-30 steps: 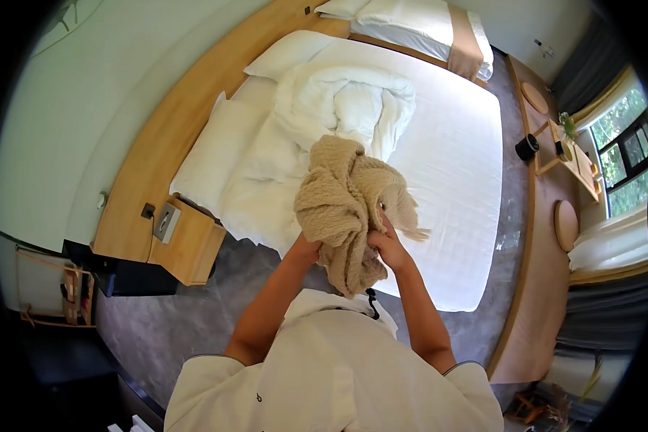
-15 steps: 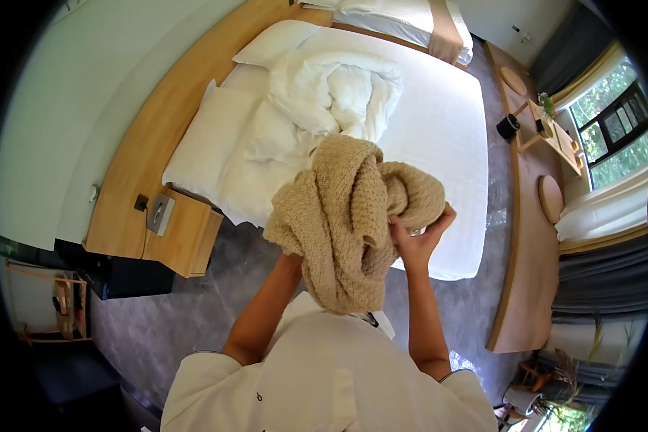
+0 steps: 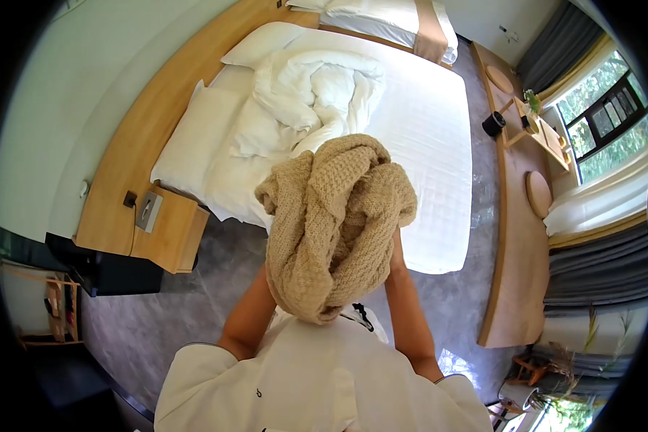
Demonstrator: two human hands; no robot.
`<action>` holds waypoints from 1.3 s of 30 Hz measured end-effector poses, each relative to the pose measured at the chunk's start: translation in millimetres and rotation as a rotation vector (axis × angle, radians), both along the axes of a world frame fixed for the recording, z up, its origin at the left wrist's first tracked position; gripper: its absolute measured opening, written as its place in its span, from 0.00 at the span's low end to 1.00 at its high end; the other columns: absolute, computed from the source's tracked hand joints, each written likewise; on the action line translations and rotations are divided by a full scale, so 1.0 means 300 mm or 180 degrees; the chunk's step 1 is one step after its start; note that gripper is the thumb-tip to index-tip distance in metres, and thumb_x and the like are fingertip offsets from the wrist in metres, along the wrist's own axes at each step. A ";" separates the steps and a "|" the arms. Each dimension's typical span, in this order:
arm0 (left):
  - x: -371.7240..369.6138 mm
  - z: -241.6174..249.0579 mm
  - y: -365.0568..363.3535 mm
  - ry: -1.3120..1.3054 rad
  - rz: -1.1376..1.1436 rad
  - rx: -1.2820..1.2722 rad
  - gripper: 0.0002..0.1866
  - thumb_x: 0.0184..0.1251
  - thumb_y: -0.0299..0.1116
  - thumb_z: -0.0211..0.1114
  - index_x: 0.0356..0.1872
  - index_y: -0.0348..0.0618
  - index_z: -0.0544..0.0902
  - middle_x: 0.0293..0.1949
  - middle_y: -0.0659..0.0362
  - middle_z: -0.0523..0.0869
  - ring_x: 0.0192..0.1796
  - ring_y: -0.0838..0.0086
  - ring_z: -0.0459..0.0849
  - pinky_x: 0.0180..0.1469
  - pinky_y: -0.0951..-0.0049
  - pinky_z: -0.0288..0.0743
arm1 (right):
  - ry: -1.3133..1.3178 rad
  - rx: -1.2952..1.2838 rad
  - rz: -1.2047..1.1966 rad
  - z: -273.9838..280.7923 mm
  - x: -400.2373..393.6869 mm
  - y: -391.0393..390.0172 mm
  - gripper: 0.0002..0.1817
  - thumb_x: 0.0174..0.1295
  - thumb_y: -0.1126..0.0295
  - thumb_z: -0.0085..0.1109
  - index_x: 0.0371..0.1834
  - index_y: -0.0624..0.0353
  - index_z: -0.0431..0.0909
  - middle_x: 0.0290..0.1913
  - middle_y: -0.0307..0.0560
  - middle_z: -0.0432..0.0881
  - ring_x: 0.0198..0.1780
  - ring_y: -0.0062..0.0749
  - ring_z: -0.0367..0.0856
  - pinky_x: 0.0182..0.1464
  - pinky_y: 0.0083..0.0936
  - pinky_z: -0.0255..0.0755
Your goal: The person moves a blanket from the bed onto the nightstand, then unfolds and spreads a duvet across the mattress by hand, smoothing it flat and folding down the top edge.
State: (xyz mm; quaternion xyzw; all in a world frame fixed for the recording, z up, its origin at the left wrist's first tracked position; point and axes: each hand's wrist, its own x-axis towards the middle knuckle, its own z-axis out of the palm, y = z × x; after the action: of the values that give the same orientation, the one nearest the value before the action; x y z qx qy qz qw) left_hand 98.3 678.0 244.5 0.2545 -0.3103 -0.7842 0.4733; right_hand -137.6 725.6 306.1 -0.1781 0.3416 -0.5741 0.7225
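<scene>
Chunky matt knit of the tan blanket [image 3: 338,223], smooth, apparently wooden nightstand [image 3: 171,229], glossy-patched grey floor [image 3: 227,270]

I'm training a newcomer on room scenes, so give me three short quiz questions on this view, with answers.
1. What is bunched over the person's hands?
A) a white towel
B) a beige knitted blanket
C) a grey curtain

2. True or false: the rumpled white duvet lies on the bed with the smooth white sheet.

3. Fill in: the grey rectangular box sits on the light wooden ____, beside the rumpled bed.

Key: 1 B; 2 true; 3 bedside table.
</scene>
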 end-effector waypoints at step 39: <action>1.241 -0.086 0.185 0.0491 0.2201 -0.0325 0.26 0.93 0.43 0.58 0.82 0.43 0.73 0.73 0.49 0.85 0.69 0.62 0.89 0.67 0.56 0.91 | -0.0006 0.0520 0.2346 -0.284 1.262 -0.417 0.39 0.86 0.41 0.53 0.86 0.60 0.67 0.78 0.53 0.78 0.74 0.41 0.83 0.72 0.43 0.83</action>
State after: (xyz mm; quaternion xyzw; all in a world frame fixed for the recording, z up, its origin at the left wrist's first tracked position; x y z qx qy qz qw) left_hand 470.7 733.4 218.8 0.2605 -0.2080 -0.5780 0.7448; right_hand 241.0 600.6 220.8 -0.2304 0.2986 -0.2466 0.8927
